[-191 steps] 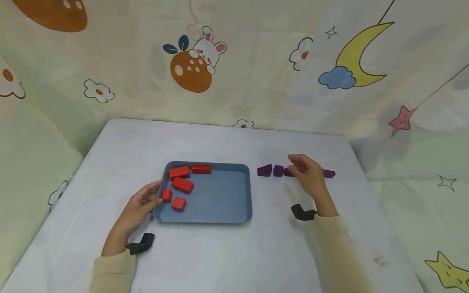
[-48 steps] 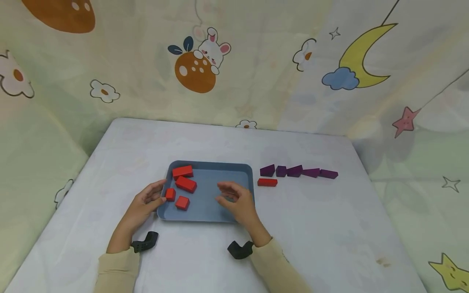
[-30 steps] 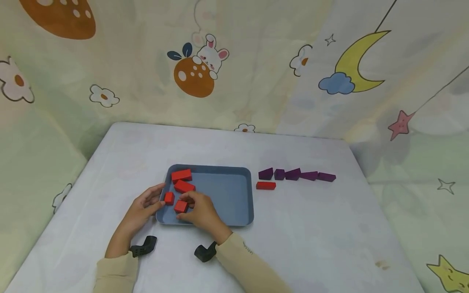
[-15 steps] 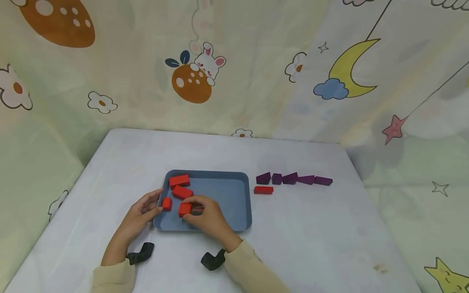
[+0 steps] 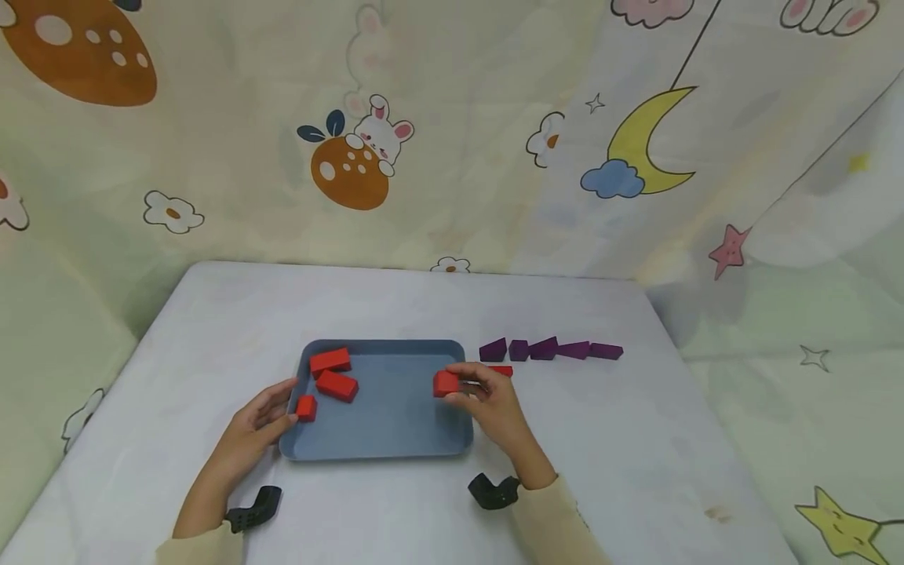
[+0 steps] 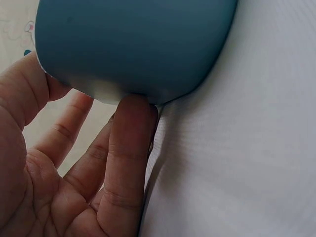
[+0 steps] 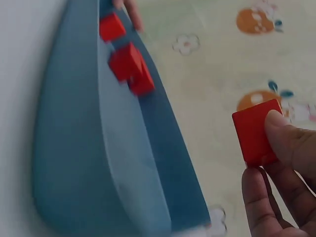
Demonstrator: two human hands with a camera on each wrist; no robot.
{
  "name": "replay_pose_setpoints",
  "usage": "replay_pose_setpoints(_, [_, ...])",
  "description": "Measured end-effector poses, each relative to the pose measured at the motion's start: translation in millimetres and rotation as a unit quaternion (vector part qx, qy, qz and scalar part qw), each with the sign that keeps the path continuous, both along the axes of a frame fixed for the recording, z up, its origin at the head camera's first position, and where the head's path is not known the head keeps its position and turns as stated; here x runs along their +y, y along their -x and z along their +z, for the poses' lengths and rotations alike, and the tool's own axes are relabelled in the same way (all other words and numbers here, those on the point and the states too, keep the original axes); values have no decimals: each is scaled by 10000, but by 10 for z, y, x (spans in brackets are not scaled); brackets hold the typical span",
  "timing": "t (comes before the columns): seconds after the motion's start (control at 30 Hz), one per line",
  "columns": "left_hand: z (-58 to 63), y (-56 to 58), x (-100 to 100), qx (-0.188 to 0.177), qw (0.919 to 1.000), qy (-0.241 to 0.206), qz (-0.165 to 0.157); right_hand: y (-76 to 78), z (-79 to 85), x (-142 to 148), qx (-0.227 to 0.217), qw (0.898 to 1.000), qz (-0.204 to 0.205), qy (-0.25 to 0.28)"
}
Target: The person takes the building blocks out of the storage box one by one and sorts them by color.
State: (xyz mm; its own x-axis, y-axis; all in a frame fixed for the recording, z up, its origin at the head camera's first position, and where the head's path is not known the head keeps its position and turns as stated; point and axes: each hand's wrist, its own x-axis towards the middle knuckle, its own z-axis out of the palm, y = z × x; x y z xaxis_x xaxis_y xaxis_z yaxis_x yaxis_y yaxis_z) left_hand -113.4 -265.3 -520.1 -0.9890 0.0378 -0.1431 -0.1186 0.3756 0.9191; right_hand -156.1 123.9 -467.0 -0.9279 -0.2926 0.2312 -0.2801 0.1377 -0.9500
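Red block, in right hand, fingertip pinch

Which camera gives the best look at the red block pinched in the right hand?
The right wrist view: the red block looks large and close there, with the right hand covering only part of it. The head view shows it small, near the right end of the tray. The left wrist view doesn't show it.
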Motion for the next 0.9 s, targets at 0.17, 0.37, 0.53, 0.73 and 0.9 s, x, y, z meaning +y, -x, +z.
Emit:
replay_pose_setpoints(0.17, [-13,-36,-31,-217,9996,138,132,109,-62,407,72,9967,-674,-449])
replay_pose_setpoints(0.37, [-2,-75,-50,-270,9994,150,175,249,-133,803,284,9821,-1279,-1354])
replay_pose_setpoints(0.53, [2,-83,-49,-184,9996,158,163,345,-179,979,-161,9661,-1478,-2113])
replay_pose_setpoints(0.73, [-3,-41,-13,-177,9998,44,118,439,-293,1073,-600,9574,-1525,-2379])
replay_pose_setpoints(0.9, [18,-8,16,-84,9999,6,71,455,-282,1112,-669,9547,-1515,-2474])
